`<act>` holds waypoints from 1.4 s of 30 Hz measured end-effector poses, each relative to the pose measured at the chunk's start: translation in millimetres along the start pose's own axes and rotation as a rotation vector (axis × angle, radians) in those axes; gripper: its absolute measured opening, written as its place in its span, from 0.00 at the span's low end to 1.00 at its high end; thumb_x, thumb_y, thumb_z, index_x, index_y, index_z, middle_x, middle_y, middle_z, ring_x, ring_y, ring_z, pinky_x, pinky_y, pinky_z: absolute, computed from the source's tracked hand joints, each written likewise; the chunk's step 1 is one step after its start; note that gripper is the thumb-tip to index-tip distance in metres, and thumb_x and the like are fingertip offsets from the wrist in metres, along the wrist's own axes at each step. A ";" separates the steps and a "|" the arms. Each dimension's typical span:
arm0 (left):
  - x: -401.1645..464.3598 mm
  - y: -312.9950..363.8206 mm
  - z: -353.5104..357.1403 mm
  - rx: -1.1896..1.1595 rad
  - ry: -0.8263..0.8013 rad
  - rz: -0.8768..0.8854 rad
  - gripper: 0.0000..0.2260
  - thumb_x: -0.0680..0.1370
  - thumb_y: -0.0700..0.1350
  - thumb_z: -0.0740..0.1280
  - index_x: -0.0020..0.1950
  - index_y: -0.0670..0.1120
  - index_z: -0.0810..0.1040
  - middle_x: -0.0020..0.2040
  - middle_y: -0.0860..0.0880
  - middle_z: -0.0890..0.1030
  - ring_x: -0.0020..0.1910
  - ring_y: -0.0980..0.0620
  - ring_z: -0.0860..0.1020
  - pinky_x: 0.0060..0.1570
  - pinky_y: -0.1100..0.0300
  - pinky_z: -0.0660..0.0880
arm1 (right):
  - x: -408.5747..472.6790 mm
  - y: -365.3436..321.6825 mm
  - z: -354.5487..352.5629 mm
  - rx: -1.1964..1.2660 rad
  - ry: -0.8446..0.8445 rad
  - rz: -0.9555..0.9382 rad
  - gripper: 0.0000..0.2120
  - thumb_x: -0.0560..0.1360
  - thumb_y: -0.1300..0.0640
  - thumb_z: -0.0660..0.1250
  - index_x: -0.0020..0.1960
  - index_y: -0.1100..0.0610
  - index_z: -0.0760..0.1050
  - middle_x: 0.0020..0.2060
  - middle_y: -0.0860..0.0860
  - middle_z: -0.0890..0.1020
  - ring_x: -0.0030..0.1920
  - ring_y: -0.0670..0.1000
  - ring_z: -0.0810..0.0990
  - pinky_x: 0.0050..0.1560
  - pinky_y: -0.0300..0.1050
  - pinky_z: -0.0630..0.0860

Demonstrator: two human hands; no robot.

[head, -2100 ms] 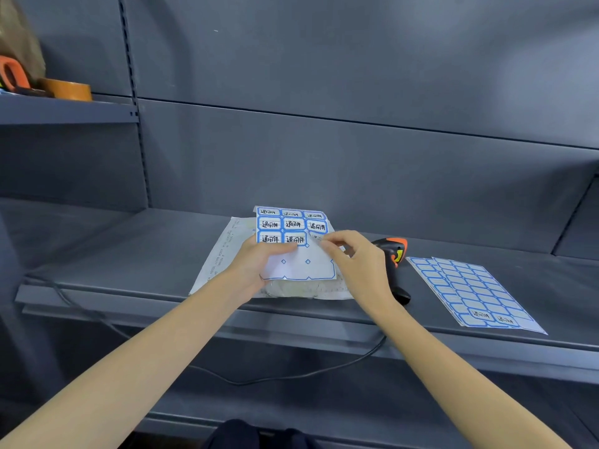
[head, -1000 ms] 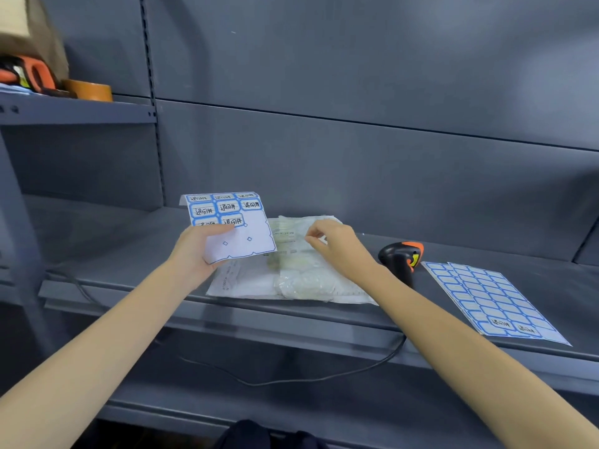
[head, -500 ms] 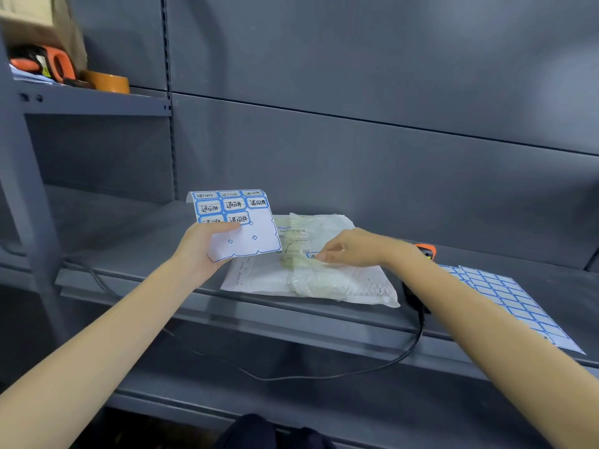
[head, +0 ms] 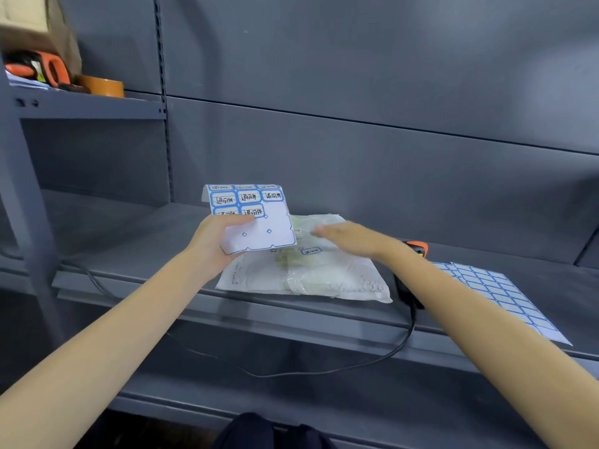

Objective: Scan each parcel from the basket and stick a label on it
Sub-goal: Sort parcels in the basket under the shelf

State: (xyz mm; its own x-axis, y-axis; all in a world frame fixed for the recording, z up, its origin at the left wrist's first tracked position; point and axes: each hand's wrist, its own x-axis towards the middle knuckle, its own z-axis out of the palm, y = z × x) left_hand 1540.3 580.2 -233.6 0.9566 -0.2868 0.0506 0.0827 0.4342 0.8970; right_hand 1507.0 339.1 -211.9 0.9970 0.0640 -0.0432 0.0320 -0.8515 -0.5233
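A white plastic parcel (head: 324, 277) lies flat on the grey shelf (head: 129, 247). A small blue-edged label (head: 311, 251) is stuck on its top face. My left hand (head: 217, 238) holds a label sheet (head: 256, 218) with handwritten blue-framed labels, raised above the parcel's left end, thumb on the sheet's face. My right hand (head: 350, 239) hovers flat over the parcel's far right part, fingers straight and pointing left, holding nothing. Whether it touches the parcel is unclear. The basket is out of view.
A black and orange barcode scanner (head: 413, 254) lies behind my right forearm, its cable (head: 324, 372) hanging below the shelf. A sheet of blank blue-framed labels (head: 505, 296) lies at the right. Upper left shelf holds a tape roll (head: 102, 85) and orange-handled tools (head: 42, 71).
My right hand peeled a label from the sheet, pressed it onto the parcel, then opened flat above it. My left hand carried the sheet off to the left.
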 end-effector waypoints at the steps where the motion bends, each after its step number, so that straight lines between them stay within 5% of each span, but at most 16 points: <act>1: -0.2 0.3 6.2 -0.001 -0.023 -0.003 0.17 0.76 0.34 0.65 0.63 0.45 0.77 0.56 0.49 0.83 0.48 0.52 0.83 0.38 0.61 0.80 | -0.5 -2.2 -6.5 0.136 0.074 -0.005 0.25 0.81 0.40 0.48 0.69 0.50 0.72 0.68 0.46 0.73 0.69 0.48 0.69 0.70 0.45 0.61; 6: -0.5 -4.5 50.1 0.065 -0.176 -0.026 0.15 0.76 0.34 0.65 0.61 0.44 0.78 0.51 0.49 0.85 0.45 0.51 0.84 0.39 0.60 0.80 | -4.8 -15.1 -24.6 0.652 0.169 -0.004 0.25 0.79 0.38 0.56 0.61 0.55 0.78 0.56 0.50 0.83 0.58 0.50 0.80 0.61 0.47 0.73; 10: 10.6 -11.8 75.7 0.200 -0.256 -0.076 0.20 0.74 0.39 0.69 0.66 0.44 0.75 0.62 0.47 0.80 0.57 0.47 0.80 0.55 0.52 0.77 | -18.2 -9.3 -41.3 0.792 0.375 -0.145 0.06 0.78 0.59 0.66 0.54 0.59 0.77 0.50 0.56 0.84 0.45 0.51 0.83 0.46 0.44 0.80; 13: 17.9 -15.6 74.4 0.481 -0.023 -0.113 0.27 0.70 0.49 0.75 0.66 0.45 0.72 0.61 0.50 0.75 0.62 0.47 0.73 0.53 0.54 0.70 | -38.1 23.2 -74.5 0.770 0.520 -0.107 0.04 0.77 0.61 0.67 0.51 0.57 0.77 0.48 0.54 0.84 0.44 0.51 0.84 0.47 0.48 0.81; 16: 28.9 -22.2 49.7 0.686 0.210 -0.140 0.28 0.75 0.44 0.72 0.69 0.42 0.64 0.61 0.46 0.69 0.62 0.43 0.69 0.53 0.54 0.65 | -66.4 83.3 -106.7 0.716 0.695 0.078 0.04 0.77 0.61 0.67 0.51 0.58 0.77 0.46 0.54 0.83 0.39 0.49 0.83 0.43 0.44 0.81; 19: 36.9 -22.7 25.3 0.874 0.273 -0.219 0.32 0.74 0.42 0.72 0.72 0.37 0.60 0.68 0.40 0.68 0.64 0.39 0.71 0.52 0.52 0.68 | -97.7 149.2 -119.6 0.625 0.823 0.311 0.09 0.76 0.63 0.68 0.55 0.63 0.77 0.41 0.55 0.85 0.31 0.46 0.81 0.34 0.39 0.79; 24: 40.7 -26.3 13.1 0.933 0.237 -0.330 0.33 0.70 0.39 0.77 0.71 0.36 0.65 0.68 0.40 0.71 0.67 0.41 0.70 0.61 0.52 0.67 | -124.1 236.4 -102.3 0.412 0.787 0.670 0.08 0.73 0.60 0.72 0.47 0.66 0.81 0.46 0.62 0.83 0.42 0.59 0.82 0.50 0.54 0.81; 27: 39.8 -24.6 11.0 0.969 0.240 -0.350 0.35 0.68 0.41 0.78 0.70 0.35 0.66 0.68 0.40 0.71 0.67 0.41 0.70 0.63 0.53 0.67 | -128.8 246.6 -87.2 0.138 0.712 0.800 0.11 0.73 0.57 0.72 0.37 0.62 0.74 0.35 0.58 0.77 0.37 0.58 0.77 0.40 0.45 0.73; 31: 37.8 -20.9 8.3 0.847 0.221 -0.446 0.34 0.66 0.38 0.79 0.68 0.36 0.68 0.64 0.42 0.74 0.63 0.42 0.72 0.64 0.52 0.68 | -125.3 242.5 -71.0 -0.041 0.649 0.921 0.20 0.72 0.54 0.72 0.54 0.65 0.68 0.49 0.61 0.76 0.55 0.63 0.75 0.46 0.46 0.67; 35: 36.4 -21.7 8.7 0.754 0.185 -0.447 0.39 0.65 0.35 0.79 0.72 0.38 0.65 0.71 0.43 0.69 0.71 0.42 0.66 0.70 0.48 0.62 | -112.3 226.6 -60.4 -0.094 0.695 0.896 0.27 0.76 0.55 0.68 0.66 0.68 0.61 0.64 0.67 0.68 0.66 0.66 0.64 0.61 0.53 0.66; 42: 34.8 -13.9 13.1 0.581 0.152 -0.385 0.29 0.68 0.29 0.73 0.67 0.40 0.71 0.68 0.54 0.67 0.72 0.46 0.65 0.72 0.53 0.60 | -86.1 187.3 -52.0 -0.215 0.682 0.660 0.22 0.79 0.54 0.62 0.65 0.68 0.63 0.64 0.66 0.69 0.65 0.66 0.65 0.61 0.55 0.66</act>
State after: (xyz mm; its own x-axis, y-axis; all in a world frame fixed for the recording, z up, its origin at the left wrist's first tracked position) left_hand 1568.8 553.0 -238.5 0.9211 -0.1880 -0.3409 0.3008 -0.2120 0.9298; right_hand 1430.8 147.0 -261.9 0.6435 -0.7176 0.2662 -0.6031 -0.6896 -0.4009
